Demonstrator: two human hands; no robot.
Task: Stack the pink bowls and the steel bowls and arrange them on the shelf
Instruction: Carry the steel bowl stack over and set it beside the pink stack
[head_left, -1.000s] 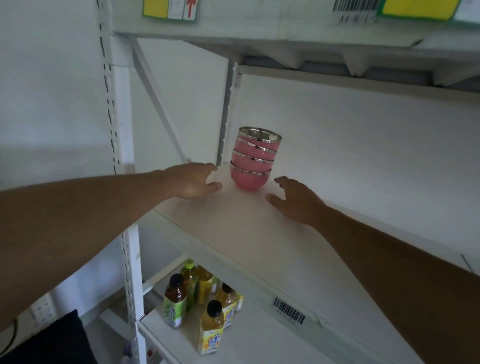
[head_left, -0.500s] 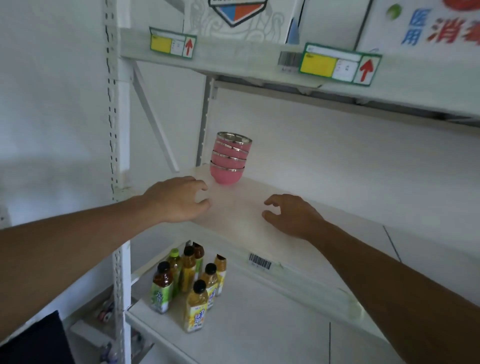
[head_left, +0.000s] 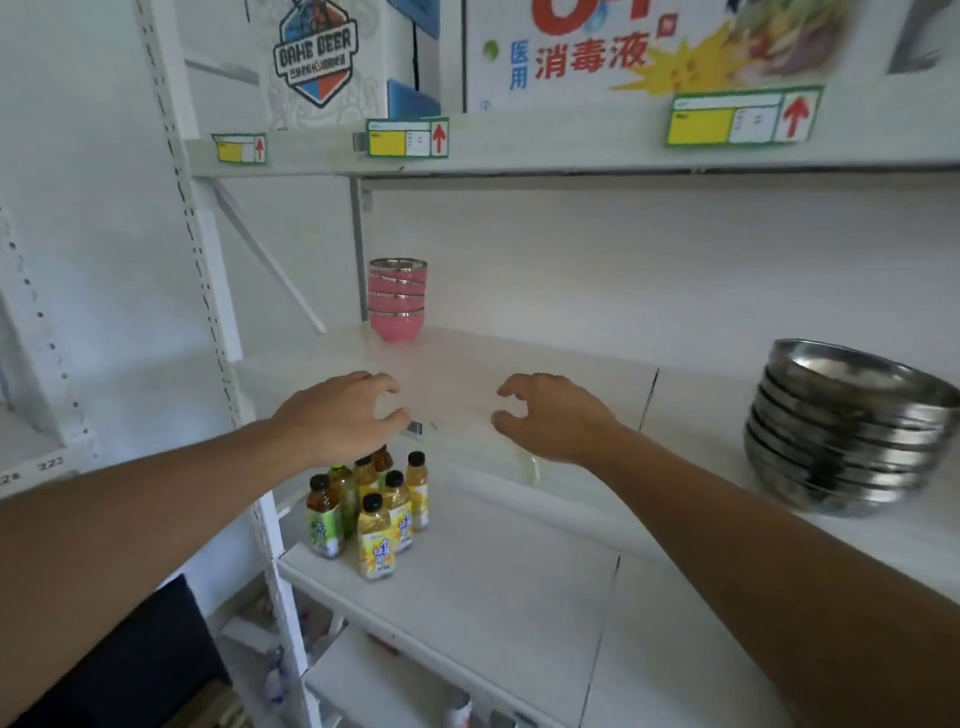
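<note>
So glossy pink bowls (head_left: 397, 301) are left stacked; shiny steel stack (head_left: 847, 431) now seen; both hands (head_left: 340, 418) (head_left: 558, 418) pulled back w/ fingers loose, nothing held.

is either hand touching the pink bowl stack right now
Apart. The head view shows bare shelf between the pink bowl stack and both the left hand and right hand, which hold nothing.

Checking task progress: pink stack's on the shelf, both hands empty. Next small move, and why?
Probably swing both hands right to the steel bowls. The pink bowls stand stacked at the back left, while the left hand and right hand hover empty.
</note>
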